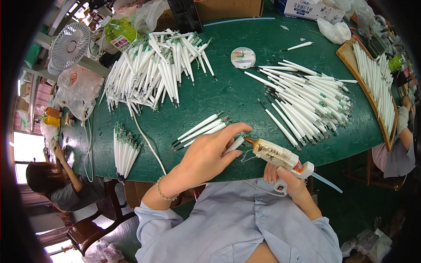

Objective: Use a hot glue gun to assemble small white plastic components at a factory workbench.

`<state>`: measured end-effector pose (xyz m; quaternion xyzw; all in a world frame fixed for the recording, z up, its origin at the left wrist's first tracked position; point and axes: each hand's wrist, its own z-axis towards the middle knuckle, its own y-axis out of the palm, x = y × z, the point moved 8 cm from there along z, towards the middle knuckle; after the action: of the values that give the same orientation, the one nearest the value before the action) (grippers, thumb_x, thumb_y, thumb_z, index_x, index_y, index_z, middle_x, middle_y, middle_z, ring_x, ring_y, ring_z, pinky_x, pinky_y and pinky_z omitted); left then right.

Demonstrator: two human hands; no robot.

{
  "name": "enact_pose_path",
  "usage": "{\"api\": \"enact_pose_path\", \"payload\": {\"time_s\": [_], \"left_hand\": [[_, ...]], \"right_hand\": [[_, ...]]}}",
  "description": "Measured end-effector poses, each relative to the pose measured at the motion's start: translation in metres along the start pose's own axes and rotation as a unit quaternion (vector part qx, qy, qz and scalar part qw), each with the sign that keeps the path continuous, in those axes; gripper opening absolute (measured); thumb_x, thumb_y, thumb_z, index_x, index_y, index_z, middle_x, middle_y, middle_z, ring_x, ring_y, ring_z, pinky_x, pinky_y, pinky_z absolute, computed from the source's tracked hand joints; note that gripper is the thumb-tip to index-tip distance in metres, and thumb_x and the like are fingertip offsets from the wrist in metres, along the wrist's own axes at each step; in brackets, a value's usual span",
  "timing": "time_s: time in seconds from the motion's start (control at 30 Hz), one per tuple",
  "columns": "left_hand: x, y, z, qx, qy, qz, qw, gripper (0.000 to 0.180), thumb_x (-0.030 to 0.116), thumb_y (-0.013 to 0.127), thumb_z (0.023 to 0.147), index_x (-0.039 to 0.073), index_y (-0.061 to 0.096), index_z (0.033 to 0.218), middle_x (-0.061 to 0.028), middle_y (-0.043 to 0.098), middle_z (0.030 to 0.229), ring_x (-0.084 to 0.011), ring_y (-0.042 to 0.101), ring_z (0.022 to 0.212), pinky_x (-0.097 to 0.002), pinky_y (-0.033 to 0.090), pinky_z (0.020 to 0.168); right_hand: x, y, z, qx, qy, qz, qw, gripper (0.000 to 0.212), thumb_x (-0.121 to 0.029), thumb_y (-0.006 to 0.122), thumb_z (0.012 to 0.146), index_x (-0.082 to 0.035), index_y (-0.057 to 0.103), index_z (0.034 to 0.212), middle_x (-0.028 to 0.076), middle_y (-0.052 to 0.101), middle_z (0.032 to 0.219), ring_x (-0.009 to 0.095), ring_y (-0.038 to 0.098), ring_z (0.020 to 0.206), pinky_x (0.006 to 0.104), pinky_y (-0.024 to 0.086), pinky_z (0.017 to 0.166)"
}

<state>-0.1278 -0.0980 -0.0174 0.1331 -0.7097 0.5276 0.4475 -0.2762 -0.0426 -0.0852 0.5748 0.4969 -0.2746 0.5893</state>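
Clock positions taken from the left hand (204, 154). Left hand pinched one white stick (233, 146) between thumb and fingers, green end up toward 1 o'clock. Right hand (293, 182), at 4 o'clock, was wrapped round the grip of a glue gun (277, 155); its nozzle pointed to 10 o'clock, right by the stick's green end, contact unclear. A thin clear strand hung below the nozzle. Three or so sticks (202, 128) lay just beyond at 12 on the green table (219, 94). Small bundle (126, 153) at 9, big pile (149, 72) at 11, spread heap (307, 101) at 2. Round white dish (243, 58) sat at 1, wooden tray (390, 141) full of white sticks further out at 2. White fan (70, 46) stood at 10.
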Motion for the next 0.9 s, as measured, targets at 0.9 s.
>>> {"api": "enact_pose_path", "payload": {"time_s": [0.9], "left_hand": [[-0.034,-0.062,0.022,0.085,-0.011,0.271,0.959,0.034,0.003,0.054,0.076,0.011,0.051,0.109,-0.0122,0.053,0.082,-0.029,0.053,0.069,-0.0366,0.043,0.062]], "right_hand": [[-0.02,-0.025,0.001,0.086,-0.166,-0.03,0.982,0.036,-0.029,0.043,0.083,-0.005,0.042,0.056,0.008,0.042,0.054,0.019,0.044,0.055,0.0294,0.039,0.055]]}}
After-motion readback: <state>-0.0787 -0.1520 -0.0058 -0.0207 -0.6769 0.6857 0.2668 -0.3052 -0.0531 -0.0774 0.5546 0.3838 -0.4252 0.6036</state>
